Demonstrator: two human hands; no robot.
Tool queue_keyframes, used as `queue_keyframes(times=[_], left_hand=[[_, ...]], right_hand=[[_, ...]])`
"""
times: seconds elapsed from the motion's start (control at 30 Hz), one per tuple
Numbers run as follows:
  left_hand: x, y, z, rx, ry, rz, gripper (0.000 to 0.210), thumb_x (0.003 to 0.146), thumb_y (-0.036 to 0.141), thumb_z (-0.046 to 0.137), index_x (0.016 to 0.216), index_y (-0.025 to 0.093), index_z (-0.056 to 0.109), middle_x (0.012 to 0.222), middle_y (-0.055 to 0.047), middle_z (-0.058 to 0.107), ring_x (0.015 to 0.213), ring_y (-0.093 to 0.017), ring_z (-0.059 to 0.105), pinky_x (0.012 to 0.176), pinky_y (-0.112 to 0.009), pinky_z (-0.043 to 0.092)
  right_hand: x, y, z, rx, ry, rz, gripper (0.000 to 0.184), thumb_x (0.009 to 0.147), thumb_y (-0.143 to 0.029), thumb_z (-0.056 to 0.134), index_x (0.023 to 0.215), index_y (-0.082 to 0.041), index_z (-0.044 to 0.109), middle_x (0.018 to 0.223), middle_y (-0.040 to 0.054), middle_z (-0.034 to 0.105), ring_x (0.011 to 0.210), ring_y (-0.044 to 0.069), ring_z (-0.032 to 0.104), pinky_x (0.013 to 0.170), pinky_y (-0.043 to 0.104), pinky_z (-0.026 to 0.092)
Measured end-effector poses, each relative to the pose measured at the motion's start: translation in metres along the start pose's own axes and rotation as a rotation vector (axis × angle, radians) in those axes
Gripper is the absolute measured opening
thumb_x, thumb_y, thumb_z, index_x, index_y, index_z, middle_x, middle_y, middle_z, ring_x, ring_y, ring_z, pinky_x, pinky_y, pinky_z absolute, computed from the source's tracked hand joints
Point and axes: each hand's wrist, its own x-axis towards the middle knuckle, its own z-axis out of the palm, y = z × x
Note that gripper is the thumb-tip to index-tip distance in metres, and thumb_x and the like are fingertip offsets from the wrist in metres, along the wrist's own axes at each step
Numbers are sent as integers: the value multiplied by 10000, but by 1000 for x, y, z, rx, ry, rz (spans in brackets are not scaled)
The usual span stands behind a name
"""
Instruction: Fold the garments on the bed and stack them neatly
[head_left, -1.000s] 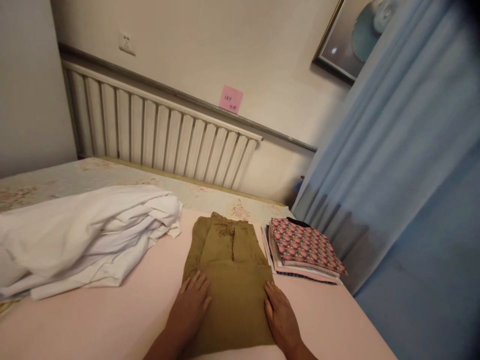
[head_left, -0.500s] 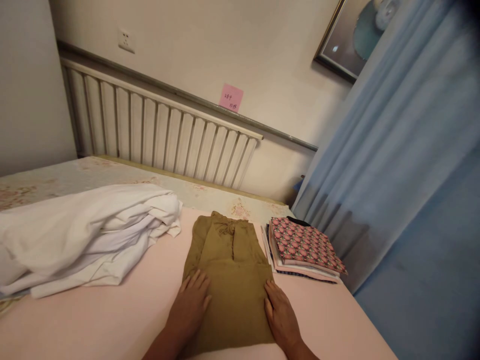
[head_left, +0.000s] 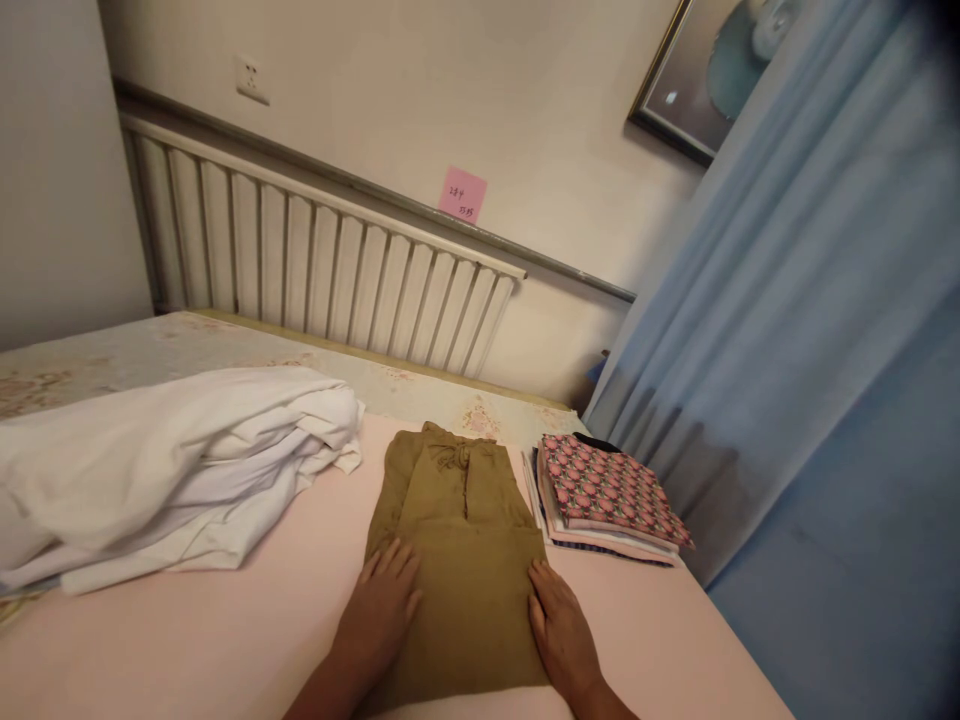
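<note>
A pair of olive-green trousers (head_left: pixel 469 600) lies flat on a pink sheet (head_left: pixel 247 640), its legs folded up and its drawstring waist at the far end. My left hand (head_left: pixel 381 605) rests palm down on the left edge of the cloth, fingers extended. On the opposite edge lies my right hand (head_left: pixel 559 625), also flat, its fingers stretched forward. Neither hand grips the fabric. Just beyond my right hand sits a stack of folded clothes (head_left: pixel 611 490), topped by a pink and dark patterned piece.
A crumpled white cloth (head_left: pixel 172 460) lies to the left. Behind the bed, a radiator (head_left: pixel 315 260) runs along the wall, with a pink note (head_left: pixel 462 195) above it. A blue curtain (head_left: pixel 787 300) hangs down the right side.
</note>
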Motion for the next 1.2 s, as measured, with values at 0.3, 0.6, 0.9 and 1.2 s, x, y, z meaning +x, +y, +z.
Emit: queue_keyframes(times=[0.3,0.6,0.9,1.2], left_hand=[[0,-1,1,-10,16,2,427,893,303,446,1293,225,572,1408,-75,544,1357,-264,420,1112,-473,340],[1,0,-1,-18,-18,-11,430,898,308,450,1298,208,571,1423,-81,527,1369,-278,403,1126,-483,325],[1,0,0,-17,-18,-13,438,893,301,447,1303,208,567,1420,-79,532,1360,-275,417,1124,-480,330],[1,1,-3,-8,-28,-19,444,891,304,446,1307,209,566,1422,-72,530,1366,-270,407,1129,-473,321]], right_hand=[[0,-1,0,9,21,-1,396,933,-271,431,1277,-175,601,1333,91,590,1243,244,545,1063,445,453],[0,0,1,17,20,8,398,930,-279,425,1272,-185,606,1332,84,593,1244,245,543,1057,441,456],[0,0,1,2,11,1,399,937,-270,415,1274,-163,601,1334,94,589,1247,244,539,1059,451,454],[1,-1,0,22,23,14,396,928,-271,433,1269,-174,609,1330,90,593,1239,248,547,1060,450,457]])
